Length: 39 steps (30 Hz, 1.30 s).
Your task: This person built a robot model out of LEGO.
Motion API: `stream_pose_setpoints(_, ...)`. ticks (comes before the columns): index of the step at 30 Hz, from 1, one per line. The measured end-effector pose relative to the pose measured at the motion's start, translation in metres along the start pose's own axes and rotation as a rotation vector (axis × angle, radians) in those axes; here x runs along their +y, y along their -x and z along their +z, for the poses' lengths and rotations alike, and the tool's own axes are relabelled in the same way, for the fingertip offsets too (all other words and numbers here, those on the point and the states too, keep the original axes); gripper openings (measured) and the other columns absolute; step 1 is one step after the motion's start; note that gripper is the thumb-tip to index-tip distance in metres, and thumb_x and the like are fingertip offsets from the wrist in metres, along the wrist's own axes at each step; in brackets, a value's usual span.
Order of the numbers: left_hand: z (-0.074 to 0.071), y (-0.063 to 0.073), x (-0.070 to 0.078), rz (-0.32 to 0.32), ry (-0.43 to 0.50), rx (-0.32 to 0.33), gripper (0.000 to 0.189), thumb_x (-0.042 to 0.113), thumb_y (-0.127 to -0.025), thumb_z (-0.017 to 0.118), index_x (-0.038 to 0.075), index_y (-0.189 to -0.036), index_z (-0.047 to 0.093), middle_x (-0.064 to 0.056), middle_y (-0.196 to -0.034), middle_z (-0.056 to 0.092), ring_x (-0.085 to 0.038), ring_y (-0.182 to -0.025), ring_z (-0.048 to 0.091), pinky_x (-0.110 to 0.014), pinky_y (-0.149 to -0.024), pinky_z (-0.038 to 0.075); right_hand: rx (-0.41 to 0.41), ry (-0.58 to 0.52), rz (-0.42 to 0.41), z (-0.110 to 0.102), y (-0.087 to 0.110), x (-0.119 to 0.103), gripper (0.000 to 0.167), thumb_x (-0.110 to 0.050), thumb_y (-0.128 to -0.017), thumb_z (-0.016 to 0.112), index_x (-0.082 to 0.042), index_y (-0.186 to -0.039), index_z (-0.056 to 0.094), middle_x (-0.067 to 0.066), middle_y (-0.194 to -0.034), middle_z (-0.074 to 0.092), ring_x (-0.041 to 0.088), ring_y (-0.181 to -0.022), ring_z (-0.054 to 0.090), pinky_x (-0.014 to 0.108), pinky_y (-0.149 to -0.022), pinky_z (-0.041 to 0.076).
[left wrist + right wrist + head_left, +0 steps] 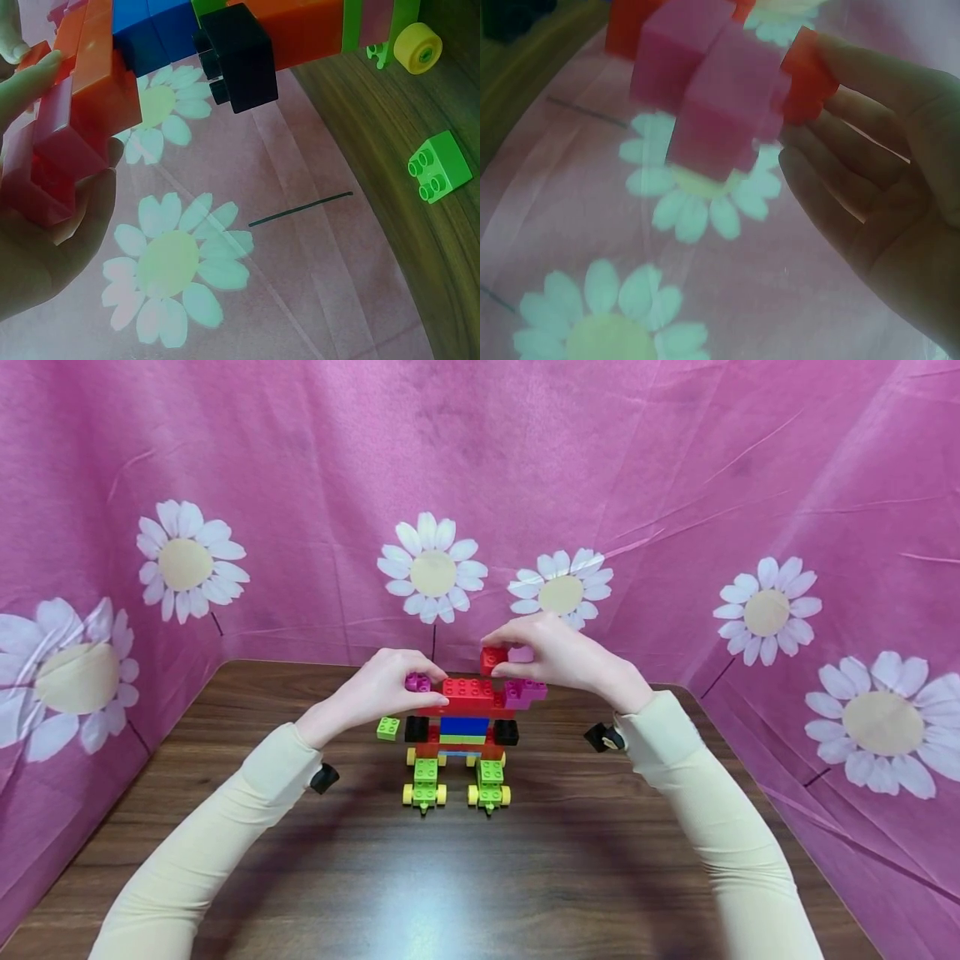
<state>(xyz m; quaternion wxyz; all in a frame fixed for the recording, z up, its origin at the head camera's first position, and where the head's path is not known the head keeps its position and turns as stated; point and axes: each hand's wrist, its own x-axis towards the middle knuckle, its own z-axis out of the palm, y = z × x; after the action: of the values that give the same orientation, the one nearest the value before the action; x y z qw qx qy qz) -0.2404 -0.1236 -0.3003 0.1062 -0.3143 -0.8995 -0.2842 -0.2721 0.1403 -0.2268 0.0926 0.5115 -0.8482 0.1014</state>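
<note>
A figure built of toy bricks stands upright on the table, with a blue layer (463, 727) mid-body, black bricks (506, 732) at its sides and green wheeled feet (425, 772). My left hand (384, 687) grips its upper left part; in the left wrist view the thumb lies on a red brick and the fingers curl behind the pink bricks (71, 135). Thumb and fingertips of my right hand (555, 650) pinch a small red brick (492, 662) just above the red top row (467, 691). Purple bricks (522, 692) jut out below that hand.
One loose green brick (387, 728) lies on the wooden table (450, 877) left of the figure, behind the left forearm's line. A pink cloth (315, 460) with large white daisies hangs around the table's back and sides.
</note>
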Motion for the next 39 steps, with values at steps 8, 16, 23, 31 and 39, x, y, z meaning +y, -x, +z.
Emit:
stream_pose_setpoints(8,0.000,0.001,0.000,0.010,0.009,0.009,0.032,0.031,-0.082,0.081,0.010,-0.106,0.077,-0.005,-0.098,0.076,-0.016,-0.081,0.062,-0.032,-0.075,0.056,-0.025,-0.023,-0.047,0.013,-0.013,-0.010,0.035,-0.022,-0.086,0.078,-0.006,-0.116,0.072,0.007,-0.109,0.076,0.018,-0.099,0.071,0.034,-0.091,0.058)
stream_pose_setpoints(16,0.002,0.000,-0.002,0.018,0.007,0.016,0.031,0.031,-0.082,0.081,0.011,-0.105,0.077,-0.004,-0.097,0.076,-0.015,-0.081,0.063,-0.032,-0.076,0.057,-0.046,-0.055,-0.080,0.021,-0.017,-0.009,0.032,-0.020,-0.086,0.078,-0.004,-0.113,0.072,0.008,-0.105,0.076,0.017,-0.092,0.071,0.031,-0.085,0.059)
stream_pose_setpoints(23,0.003,-0.001,-0.003,0.017,0.002,0.015,0.031,0.032,-0.082,0.081,0.011,-0.105,0.077,-0.004,-0.097,0.076,-0.015,-0.081,0.064,-0.032,-0.077,0.057,-0.050,-0.066,-0.099,0.023,-0.019,-0.010,0.031,-0.019,-0.086,0.077,-0.002,-0.112,0.073,0.009,-0.104,0.076,0.017,-0.087,0.070,0.032,-0.081,0.060)
stream_pose_setpoints(31,0.002,-0.001,-0.001,0.006,0.011,0.012,0.032,0.031,-0.082,0.081,0.011,-0.106,0.077,-0.004,-0.098,0.076,-0.015,-0.081,0.063,-0.031,-0.075,0.057,-0.033,-0.086,-0.097,0.026,-0.017,-0.008,0.030,-0.019,-0.086,0.078,-0.004,-0.112,0.074,0.008,-0.104,0.076,0.015,-0.082,0.069,0.028,-0.076,0.060)
stream_pose_setpoints(39,0.002,0.000,-0.002,0.029,0.003,0.028,0.030,0.031,-0.081,0.082,0.010,-0.102,0.078,-0.003,-0.091,0.075,-0.013,-0.075,0.060,-0.027,-0.070,0.053,-0.024,-0.136,-0.051,0.029,-0.018,-0.011,0.030,-0.019,-0.085,0.078,-0.005,-0.111,0.073,0.007,-0.105,0.076,0.014,-0.082,0.067,0.031,-0.076,0.059)
